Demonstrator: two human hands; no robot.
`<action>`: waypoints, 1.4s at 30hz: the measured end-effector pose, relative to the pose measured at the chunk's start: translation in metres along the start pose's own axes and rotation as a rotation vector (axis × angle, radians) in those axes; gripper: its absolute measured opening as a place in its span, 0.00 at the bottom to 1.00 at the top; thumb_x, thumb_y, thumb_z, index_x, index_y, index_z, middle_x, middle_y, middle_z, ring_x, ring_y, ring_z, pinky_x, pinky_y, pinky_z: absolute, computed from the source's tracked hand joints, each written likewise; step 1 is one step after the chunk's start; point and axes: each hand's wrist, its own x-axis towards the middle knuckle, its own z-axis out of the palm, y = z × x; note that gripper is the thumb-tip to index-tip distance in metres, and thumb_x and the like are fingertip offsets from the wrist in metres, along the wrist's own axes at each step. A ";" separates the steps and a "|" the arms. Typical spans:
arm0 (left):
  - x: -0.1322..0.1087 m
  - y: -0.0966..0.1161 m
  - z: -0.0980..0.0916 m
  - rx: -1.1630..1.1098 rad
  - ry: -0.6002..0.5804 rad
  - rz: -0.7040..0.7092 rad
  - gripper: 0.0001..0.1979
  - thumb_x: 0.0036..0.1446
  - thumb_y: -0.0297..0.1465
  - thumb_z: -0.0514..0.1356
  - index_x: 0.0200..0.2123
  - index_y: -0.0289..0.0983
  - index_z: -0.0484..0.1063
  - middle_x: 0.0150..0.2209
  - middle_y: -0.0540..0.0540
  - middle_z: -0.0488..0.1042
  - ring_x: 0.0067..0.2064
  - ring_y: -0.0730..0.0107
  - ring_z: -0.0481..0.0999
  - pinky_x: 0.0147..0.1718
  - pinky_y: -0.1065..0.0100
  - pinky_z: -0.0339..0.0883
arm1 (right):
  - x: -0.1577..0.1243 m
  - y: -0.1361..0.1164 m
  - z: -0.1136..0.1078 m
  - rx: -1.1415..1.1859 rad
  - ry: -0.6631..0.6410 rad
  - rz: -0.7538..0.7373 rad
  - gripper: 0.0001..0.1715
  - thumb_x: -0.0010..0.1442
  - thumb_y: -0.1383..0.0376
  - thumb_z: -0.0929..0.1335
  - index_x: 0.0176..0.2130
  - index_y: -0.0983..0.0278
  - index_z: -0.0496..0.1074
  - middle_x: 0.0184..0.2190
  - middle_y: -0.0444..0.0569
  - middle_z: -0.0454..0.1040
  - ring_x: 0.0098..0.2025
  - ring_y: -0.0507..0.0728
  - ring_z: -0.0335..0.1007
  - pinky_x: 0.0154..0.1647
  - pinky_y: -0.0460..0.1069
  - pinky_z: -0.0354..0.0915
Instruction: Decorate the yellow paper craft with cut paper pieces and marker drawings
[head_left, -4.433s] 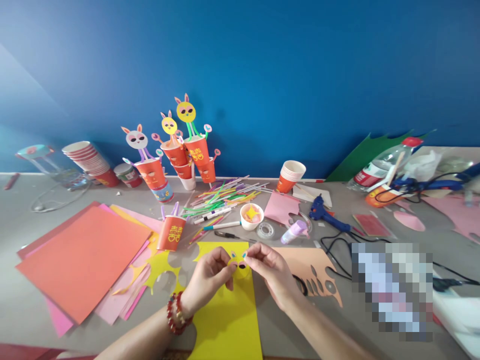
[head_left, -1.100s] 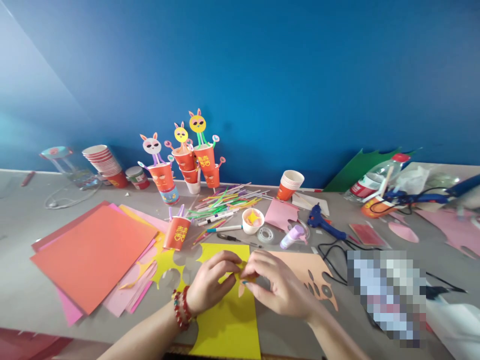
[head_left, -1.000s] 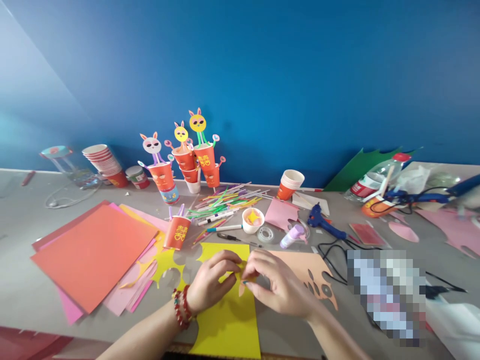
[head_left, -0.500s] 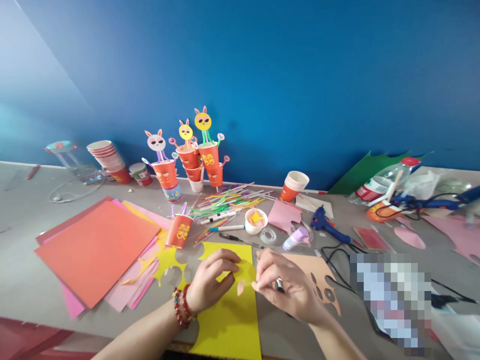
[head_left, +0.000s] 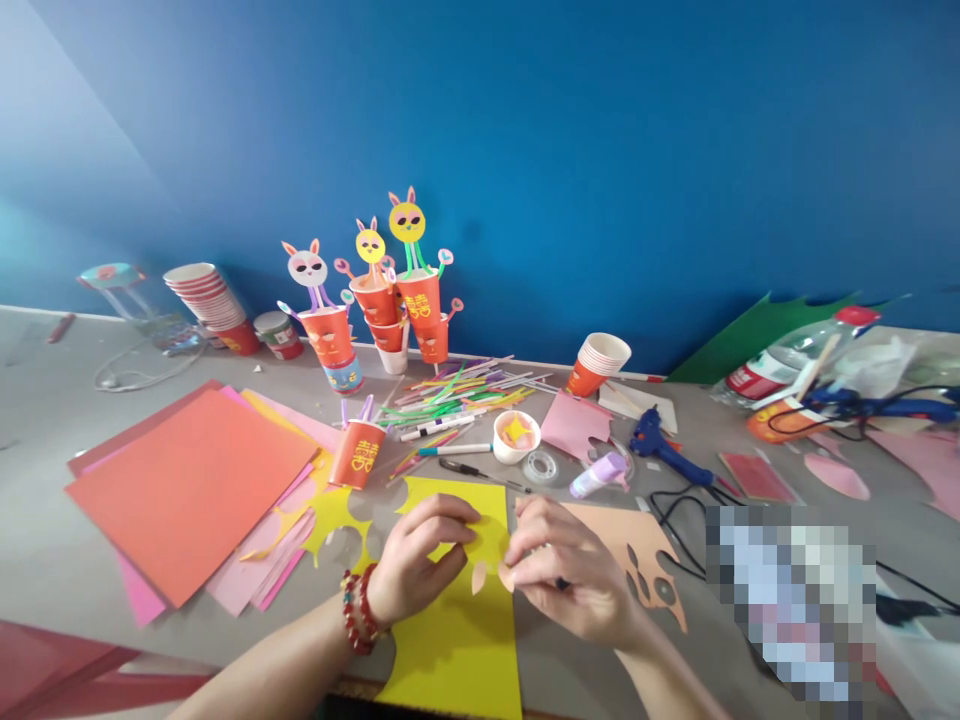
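Over the yellow sheet (head_left: 457,650), my left hand (head_left: 424,555) pinches the left edge of a round yellow paper piece (head_left: 489,543). A small peach leaf-shaped paper piece (head_left: 478,578) sticks out at its lower edge. My right hand (head_left: 566,570) is closed at the right side of the round piece, its fingertips on a second peach leaf-shaped piece (head_left: 507,575). A dark pen end (head_left: 561,583) shows between the right hand's fingers; the rest of it is hidden. On the right, peach paper with cut-out holes (head_left: 652,570) lies beside my right hand.
Coloured sheets (head_left: 202,490) lie left. Behind my hands are a red cup (head_left: 358,455), a small tub of paper pieces (head_left: 516,455), a tape roll (head_left: 540,466), a glue bottle (head_left: 598,475) and a blue glue gun (head_left: 667,448) with cable. Cup figures (head_left: 326,335) stand by the wall.
My right hand has moved in slightly, and the peach piece at its fingertips now shows more clearly against the round piece's lower right edge. The left hand keeps its hold; the view has shifted slightly.
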 end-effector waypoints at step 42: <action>-0.001 -0.002 0.005 -0.072 -0.046 -0.167 0.08 0.59 0.20 0.59 0.38 0.38 0.70 0.35 0.44 0.76 0.38 0.66 0.77 0.38 0.67 0.71 | -0.004 -0.001 0.013 -0.120 0.143 0.063 0.14 0.59 0.78 0.68 0.41 0.60 0.72 0.33 0.47 0.78 0.36 0.56 0.73 0.44 0.54 0.69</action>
